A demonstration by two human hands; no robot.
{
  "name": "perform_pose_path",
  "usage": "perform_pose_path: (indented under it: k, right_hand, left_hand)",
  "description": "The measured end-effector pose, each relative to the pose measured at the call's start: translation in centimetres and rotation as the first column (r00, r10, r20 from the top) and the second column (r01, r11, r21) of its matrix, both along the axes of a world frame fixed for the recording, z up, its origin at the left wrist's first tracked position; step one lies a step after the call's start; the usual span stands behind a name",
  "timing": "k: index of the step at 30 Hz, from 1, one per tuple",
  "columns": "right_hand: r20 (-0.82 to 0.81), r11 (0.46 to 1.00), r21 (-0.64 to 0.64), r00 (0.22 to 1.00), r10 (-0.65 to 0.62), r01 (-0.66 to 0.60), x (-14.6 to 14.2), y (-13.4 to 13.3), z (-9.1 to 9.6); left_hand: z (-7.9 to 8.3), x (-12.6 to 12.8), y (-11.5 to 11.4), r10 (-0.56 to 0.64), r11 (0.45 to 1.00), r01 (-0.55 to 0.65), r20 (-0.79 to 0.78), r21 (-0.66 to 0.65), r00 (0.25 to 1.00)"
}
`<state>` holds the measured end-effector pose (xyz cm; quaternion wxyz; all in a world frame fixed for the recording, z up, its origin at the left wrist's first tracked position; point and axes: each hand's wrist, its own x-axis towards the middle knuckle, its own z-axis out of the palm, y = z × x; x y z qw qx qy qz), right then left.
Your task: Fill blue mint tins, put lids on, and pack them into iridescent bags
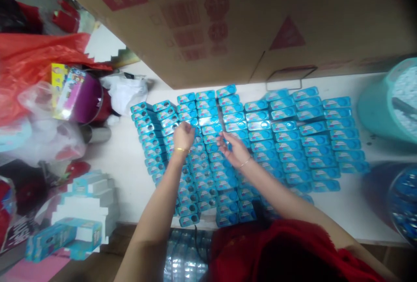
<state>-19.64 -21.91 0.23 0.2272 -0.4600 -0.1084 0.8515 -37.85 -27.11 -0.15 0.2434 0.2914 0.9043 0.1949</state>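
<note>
Dozens of boxes (283, 143) are laid in overlapping rows on the table (130, 186). The left hand (184, 136) is closed, seemingly on one box; the right hand (235, 150) is held open, fingertips resting on boxes beside it. Neighbouring rows are best kept flush.

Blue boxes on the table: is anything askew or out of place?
Yes. The top box of one middle column sits tilted, and the leftmost columns slant; the columns at right lie straight.
</note>
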Motion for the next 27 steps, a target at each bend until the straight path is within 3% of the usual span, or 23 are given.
perform_pose_path:
  k: [2, 5, 8, 11, 14, 17, 20, 23, 27]
  right_hand:
    - [-0.051, 0.997, -0.042, 0.997, 0.062, -0.064, 1.0, 0.0, -0.1]
    - [-0.095, 0.988, -0.043, 0.985, 0.144, -0.148, 2.3, -0.6, 0.0]
    - [-0.073, 0.980, -0.019, 0.978, 0.196, -0.198, 3.4, -1.6, 0.3]
    - [-0.054, 0.976, -0.004, 0.974, 0.218, -0.219, 4.6, -2.5, 0.5]
    - [-0.039, 0.980, -0.058, 0.981, 0.190, -0.192, 5.8, -3.1, 0.7]
    - [-0.067, 0.973, -0.187, 0.990, 0.123, -0.134, 6.8, -3.6, 0.9]
    - [-0.099, 0.950, -0.279, 0.988, 0.119, -0.142, 7.4, -4.2, 0.9]
    - [-0.056, 0.952, -0.263, 0.988, 0.147, -0.156, 7.5, -5.0, 0.7]
    - [-0.014, 0.967, -0.179, 0.983, 0.181, -0.180, 7.2, -5.5, 0.6]
  left_hand:
    - [0.1, -1.0, 1.3, -0.141, 0.957, 0.125, -0.042, -0.263, 0.989]
    - [0.2, -1.6, 2.8, -0.246, 0.828, 0.206, -0.008, -0.522, 0.969]
    - [0.2, -1.9, 3.6, -0.284, 0.756, 0.206, -0.027, -0.621, 0.959]
    - [0.5, -1.9, 3.4, -0.289, 0.748, 0.202, -0.036, -0.632, 0.957]
    - [1.3, -0.5, 2.1, -0.323, 0.803, 0.210, -0.112, -0.557, 0.940]
    - [1.6, 2.7, -0.2, -0.418, 0.883, 0.365, -0.141, -0.295, 0.897]
    - [1.0, 6.4, -2.7, -0.513, 0.858, 0.507, -0.101, -0.080, 0.853]
    - [0.0, 8.5, -4.1, -0.433, 0.899, 0.439, -0.153, 0.005, 0.888]
    - [-0.4, 8.0, -4.4, -0.375, 0.912, 0.387, -0.104, 0.137, 0.921]
